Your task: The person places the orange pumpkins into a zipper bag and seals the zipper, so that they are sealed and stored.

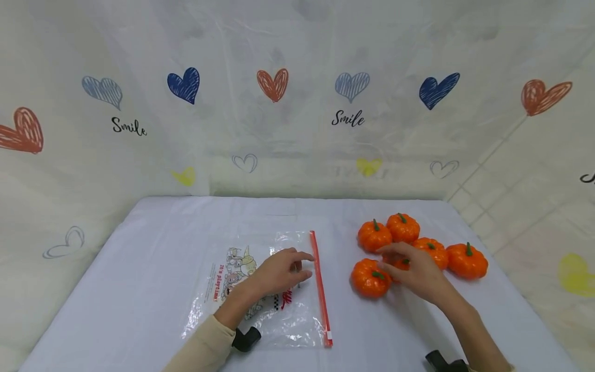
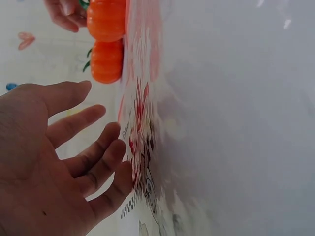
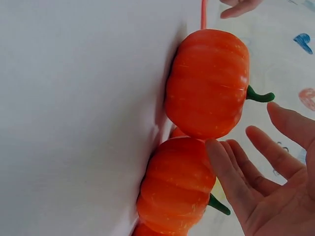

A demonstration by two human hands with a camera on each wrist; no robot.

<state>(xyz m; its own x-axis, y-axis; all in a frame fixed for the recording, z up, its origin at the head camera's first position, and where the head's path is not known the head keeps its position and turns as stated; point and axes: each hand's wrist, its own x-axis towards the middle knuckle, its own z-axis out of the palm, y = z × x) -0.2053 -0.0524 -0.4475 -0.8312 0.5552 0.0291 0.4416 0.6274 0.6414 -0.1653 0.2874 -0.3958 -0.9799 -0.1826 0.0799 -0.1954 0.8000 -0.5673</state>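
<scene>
In the head view my left hand (image 1: 279,271) hovers over a clear plastic zip bag (image 1: 297,328) with printed cartoon figures and a red slider edge (image 1: 319,284). Its fingers bend loosely around nothing, as the left wrist view confirms. Several small orange toy pumpkins (image 1: 369,280) with green stems cluster to the right of the bag. Over this cluster is my right hand (image 1: 416,271), partly covering one pumpkin (image 1: 401,263). The right wrist view puts its spread fingers beside two pumpkins (image 3: 206,81), one fingertip close to a stem; whether any finger touches cannot be told.
A white cloth (image 1: 153,268) covers the table. Behind and beside it hangs a pale sheet (image 1: 297,124) printed with hearts and "Smile". The rightmost pumpkin (image 1: 467,261) sits toward the table's right edge.
</scene>
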